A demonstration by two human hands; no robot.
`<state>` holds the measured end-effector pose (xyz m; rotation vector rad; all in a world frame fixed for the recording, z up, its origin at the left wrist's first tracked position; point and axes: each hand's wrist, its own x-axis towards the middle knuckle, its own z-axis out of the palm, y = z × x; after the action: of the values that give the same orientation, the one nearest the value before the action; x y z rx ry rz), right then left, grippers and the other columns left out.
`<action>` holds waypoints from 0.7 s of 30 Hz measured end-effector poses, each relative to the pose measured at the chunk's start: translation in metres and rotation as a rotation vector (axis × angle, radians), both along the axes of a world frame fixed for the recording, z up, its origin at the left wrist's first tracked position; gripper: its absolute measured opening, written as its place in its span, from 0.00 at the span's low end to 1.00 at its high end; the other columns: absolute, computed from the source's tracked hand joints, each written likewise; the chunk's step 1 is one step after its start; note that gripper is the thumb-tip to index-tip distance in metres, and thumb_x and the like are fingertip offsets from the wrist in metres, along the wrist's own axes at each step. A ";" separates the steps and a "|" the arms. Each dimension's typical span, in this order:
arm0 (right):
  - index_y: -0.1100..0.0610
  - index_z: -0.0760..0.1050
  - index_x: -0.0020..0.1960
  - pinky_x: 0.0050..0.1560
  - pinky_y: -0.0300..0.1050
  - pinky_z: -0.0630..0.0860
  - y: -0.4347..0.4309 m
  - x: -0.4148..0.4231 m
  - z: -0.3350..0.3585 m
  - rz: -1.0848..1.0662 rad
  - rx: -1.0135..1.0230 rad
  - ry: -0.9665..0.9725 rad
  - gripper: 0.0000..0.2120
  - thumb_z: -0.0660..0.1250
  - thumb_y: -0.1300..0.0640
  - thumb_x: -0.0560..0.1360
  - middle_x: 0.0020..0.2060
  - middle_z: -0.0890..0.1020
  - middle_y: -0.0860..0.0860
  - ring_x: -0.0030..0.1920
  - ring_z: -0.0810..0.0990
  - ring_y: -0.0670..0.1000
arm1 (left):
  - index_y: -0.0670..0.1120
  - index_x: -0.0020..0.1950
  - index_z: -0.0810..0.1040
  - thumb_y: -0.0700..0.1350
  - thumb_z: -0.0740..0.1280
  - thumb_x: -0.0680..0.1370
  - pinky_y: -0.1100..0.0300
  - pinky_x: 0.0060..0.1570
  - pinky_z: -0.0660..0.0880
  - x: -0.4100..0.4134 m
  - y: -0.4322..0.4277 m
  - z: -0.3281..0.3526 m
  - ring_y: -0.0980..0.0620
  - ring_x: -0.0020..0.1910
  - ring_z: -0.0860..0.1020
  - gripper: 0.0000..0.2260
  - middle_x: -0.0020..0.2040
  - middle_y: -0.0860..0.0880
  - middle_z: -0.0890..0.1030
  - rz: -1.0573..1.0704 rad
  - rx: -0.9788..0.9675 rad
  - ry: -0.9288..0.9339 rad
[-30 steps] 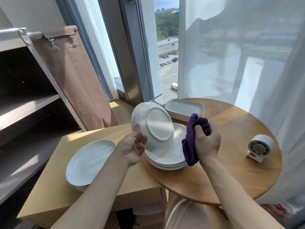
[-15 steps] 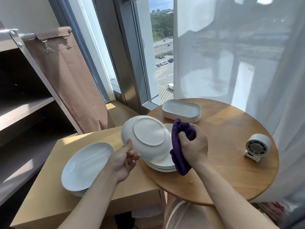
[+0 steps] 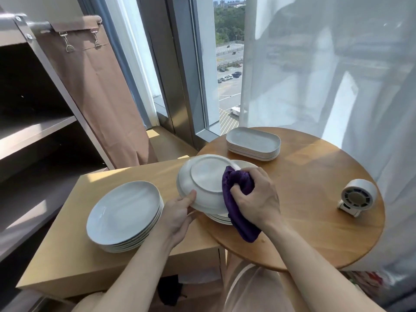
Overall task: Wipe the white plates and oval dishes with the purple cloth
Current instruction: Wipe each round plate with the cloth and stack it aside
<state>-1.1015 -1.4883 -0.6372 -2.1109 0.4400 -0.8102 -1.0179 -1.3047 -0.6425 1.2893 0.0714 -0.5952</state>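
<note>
Purple cloth [image 3: 236, 194] presses upturned plate [image 3: 202, 183] between both hands.

**By the window: tables, a fan, shelves and curtains**

A round wooden tabletop [image 3: 315, 199] stands by the window [image 3: 227, 75]. A small white fan [image 3: 358, 197] sits near its right edge on a little stand. The round top's left edge overlaps a lower, pale rectangular tabletop [image 3: 67, 255]. Dark shelves [image 3: 33, 131] fill the left side, and a brown cloth [image 3: 105, 97] hangs from their top rail by two metal clips [image 3: 69, 45]. A sheer white curtain [image 3: 326, 75] covers the right of the glass. Outside lie a car park and trees.
</note>
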 end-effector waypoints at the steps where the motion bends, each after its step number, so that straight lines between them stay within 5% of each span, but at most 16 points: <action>1: 0.45 0.77 0.49 0.52 0.41 0.72 0.001 0.000 0.000 -0.007 -0.004 0.018 0.13 0.64 0.42 0.67 0.50 0.78 0.41 0.54 0.77 0.48 | 0.38 0.62 0.79 0.42 0.66 0.83 0.53 0.48 0.80 -0.001 -0.002 -0.001 0.45 0.54 0.83 0.11 0.55 0.42 0.86 0.027 -0.037 0.025; 6: 0.44 0.77 0.52 0.52 0.46 0.74 0.001 0.001 0.000 -0.063 -0.049 0.077 0.15 0.64 0.41 0.68 0.49 0.76 0.41 0.53 0.77 0.50 | 0.38 0.69 0.74 0.40 0.65 0.83 0.53 0.42 0.83 -0.010 -0.007 0.000 0.42 0.55 0.84 0.15 0.59 0.39 0.84 0.045 -0.151 0.105; 14: 0.50 0.79 0.55 0.53 0.52 0.73 0.008 0.000 0.003 -0.141 -0.343 0.167 0.18 0.64 0.42 0.70 0.49 0.78 0.49 0.49 0.72 0.54 | 0.41 0.68 0.75 0.41 0.63 0.84 0.46 0.59 0.80 -0.023 -0.017 0.000 0.40 0.62 0.81 0.12 0.60 0.41 0.84 -0.057 -0.180 0.063; 21: 0.51 0.80 0.58 0.55 0.57 0.75 0.024 0.002 0.006 -0.067 -0.524 0.160 0.20 0.65 0.42 0.71 0.52 0.80 0.52 0.52 0.75 0.58 | 0.53 0.72 0.74 0.62 0.51 0.85 0.42 0.69 0.73 -0.021 -0.011 0.002 0.43 0.64 0.81 0.23 0.65 0.45 0.82 -0.155 -0.247 0.022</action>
<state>-1.0998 -1.4638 -0.6311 -2.6720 0.4154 -0.8655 -1.0391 -1.3157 -0.6406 1.0545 -0.0827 -0.7272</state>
